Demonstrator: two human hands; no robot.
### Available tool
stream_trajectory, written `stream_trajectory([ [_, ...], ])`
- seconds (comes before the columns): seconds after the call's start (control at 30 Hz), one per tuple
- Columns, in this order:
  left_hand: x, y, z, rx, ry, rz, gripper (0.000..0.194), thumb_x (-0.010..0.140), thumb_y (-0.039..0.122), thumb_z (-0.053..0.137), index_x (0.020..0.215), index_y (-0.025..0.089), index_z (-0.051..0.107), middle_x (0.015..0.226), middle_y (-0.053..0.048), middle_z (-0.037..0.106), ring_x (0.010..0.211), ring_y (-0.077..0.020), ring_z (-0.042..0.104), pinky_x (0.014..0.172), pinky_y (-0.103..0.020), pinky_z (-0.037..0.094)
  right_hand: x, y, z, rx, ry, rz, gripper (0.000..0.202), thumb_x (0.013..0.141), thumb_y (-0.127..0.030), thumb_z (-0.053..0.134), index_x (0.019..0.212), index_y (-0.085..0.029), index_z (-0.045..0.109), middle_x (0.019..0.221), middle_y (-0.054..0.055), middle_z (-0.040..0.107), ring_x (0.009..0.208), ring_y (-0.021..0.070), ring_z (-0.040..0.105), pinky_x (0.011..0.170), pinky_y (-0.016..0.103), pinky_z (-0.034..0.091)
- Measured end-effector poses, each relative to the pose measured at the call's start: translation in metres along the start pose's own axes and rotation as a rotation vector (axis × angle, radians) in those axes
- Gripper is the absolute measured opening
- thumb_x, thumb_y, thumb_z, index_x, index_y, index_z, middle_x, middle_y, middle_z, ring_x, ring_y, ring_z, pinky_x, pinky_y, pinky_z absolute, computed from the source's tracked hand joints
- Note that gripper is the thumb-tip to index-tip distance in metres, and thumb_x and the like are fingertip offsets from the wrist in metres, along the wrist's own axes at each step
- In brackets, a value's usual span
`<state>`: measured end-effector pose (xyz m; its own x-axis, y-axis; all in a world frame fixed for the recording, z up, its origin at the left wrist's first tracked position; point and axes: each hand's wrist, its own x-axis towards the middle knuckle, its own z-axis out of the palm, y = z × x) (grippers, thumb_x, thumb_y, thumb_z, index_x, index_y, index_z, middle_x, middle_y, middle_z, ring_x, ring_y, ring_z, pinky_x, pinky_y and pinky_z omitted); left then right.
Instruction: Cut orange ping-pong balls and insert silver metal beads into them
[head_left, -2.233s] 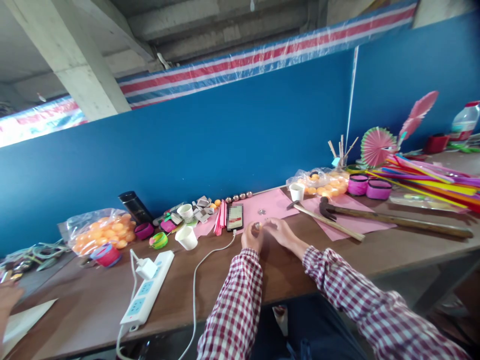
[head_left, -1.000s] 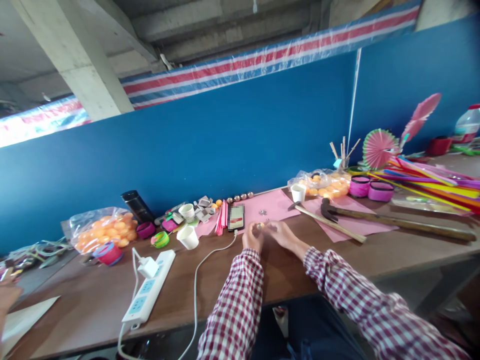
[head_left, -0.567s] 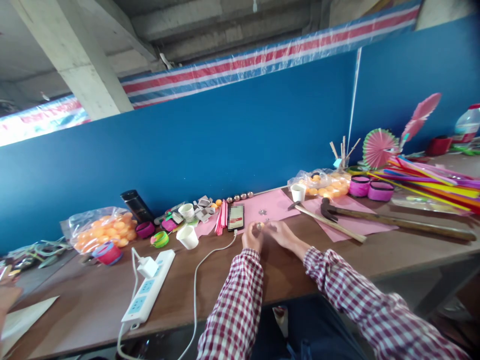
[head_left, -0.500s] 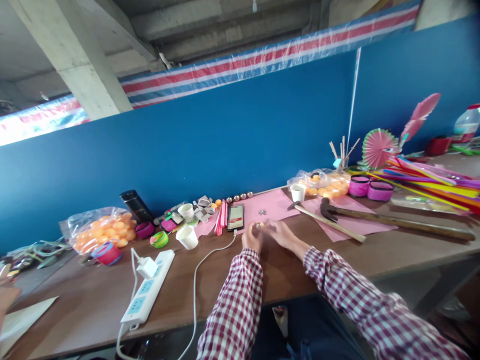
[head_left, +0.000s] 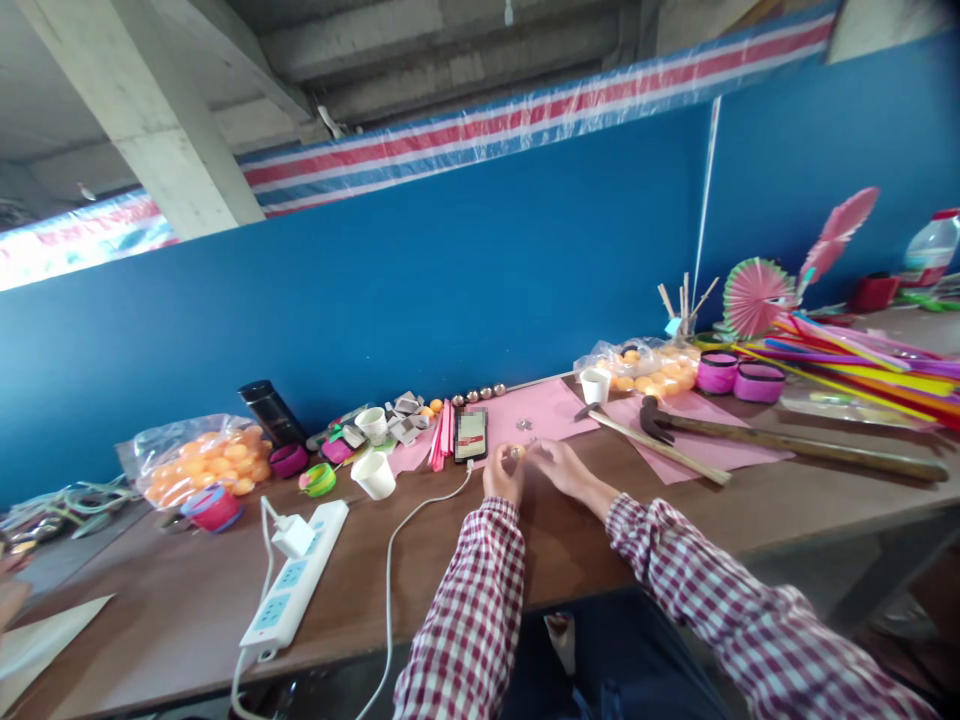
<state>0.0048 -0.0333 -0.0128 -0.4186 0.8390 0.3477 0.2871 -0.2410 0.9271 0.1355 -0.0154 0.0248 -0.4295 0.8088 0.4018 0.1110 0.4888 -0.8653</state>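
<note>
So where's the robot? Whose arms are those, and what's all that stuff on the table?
There's no robot here. Those are a person's own two arms, in checkered sleeves. The camera is worn on that person's head, looking forward and down, so you see about what they'd see.

On the brown table there's a phone, pink paper, a big hammer and a smaller hammer, bags of orange balls, paper cups and a white power strip.

The left hand has a small shiny thing in its grip. The right hand is close beside it, but whether it holds anything is too small to tell.
</note>
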Motion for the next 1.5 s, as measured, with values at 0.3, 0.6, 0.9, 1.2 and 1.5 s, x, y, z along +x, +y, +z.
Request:
stream_trajectory([
  [0.3, 0.001, -0.003, -0.002, -0.012, -0.046, -0.020, 0.042, 0.058, 0.011, 0.064, 0.099, 0.017, 0.058, 0.098, -0.009, 0.061, 0.084, -0.0176, 0.060, 0.076, -0.030, 0.050, 0.000, 0.002, 0.000, -0.002, -0.010, 0.007, 0.025, 0.075, -0.033, 0.050, 0.084, -0.014, 0.063, 0.083, 0.006, 0.066, 0.076, 0.0174, 0.059, 0.070, 0.028, 0.044],
  [0.6, 0.001, -0.003, -0.002, -0.050, -0.044, -0.030, 0.042, 0.059, 0.010, 0.064, 0.099, 0.017, 0.059, 0.101, -0.009, 0.060, 0.085, -0.0177, 0.061, 0.076, -0.030, 0.051, 0.000, -0.001, 0.000, -0.016, -0.007, 0.015, 0.025, 0.075, -0.033, 0.050, 0.083, -0.014, 0.064, 0.082, 0.006, 0.066, 0.076, 0.0173, 0.058, 0.071, 0.027, 0.044],
  [0.9, -0.002, 0.007, -0.002, -0.114, -0.059, -0.066, 0.035, 0.058, 0.006, 0.062, 0.091, 0.016, 0.056, 0.090, -0.007, 0.064, 0.083, -0.0159, 0.062, 0.075, -0.028, 0.051, 0.000, 0.004, 0.000, -0.033, 0.004, 0.028, 0.026, 0.076, -0.033, 0.049, 0.086, -0.014, 0.064, 0.080, 0.005, 0.066, 0.074, 0.0168, 0.059, 0.069, 0.027, 0.044],
  [1.2, -0.004, 0.011, -0.001, -0.121, -0.063, -0.073, 0.033, 0.056, 0.004, 0.060, 0.087, 0.015, 0.057, 0.088, -0.007, 0.065, 0.083, -0.0164, 0.062, 0.072, -0.027, 0.051, 0.000, 0.001, 0.001, -0.017, -0.004, 0.033, 0.026, 0.074, -0.035, 0.051, 0.083, -0.014, 0.065, 0.080, 0.006, 0.066, 0.073, 0.0173, 0.059, 0.068, 0.027, 0.044],
  [1.5, -0.003, 0.009, -0.003, -0.090, -0.061, -0.027, 0.035, 0.057, 0.002, 0.057, 0.089, 0.016, 0.056, 0.087, -0.006, 0.064, 0.080, -0.0148, 0.062, 0.074, -0.028, 0.051, -0.001, -0.001, 0.000, -0.028, -0.008, 0.030, 0.025, 0.074, -0.034, 0.051, 0.080, -0.014, 0.064, 0.077, 0.005, 0.065, 0.071, 0.0167, 0.058, 0.066, 0.026, 0.044],
])
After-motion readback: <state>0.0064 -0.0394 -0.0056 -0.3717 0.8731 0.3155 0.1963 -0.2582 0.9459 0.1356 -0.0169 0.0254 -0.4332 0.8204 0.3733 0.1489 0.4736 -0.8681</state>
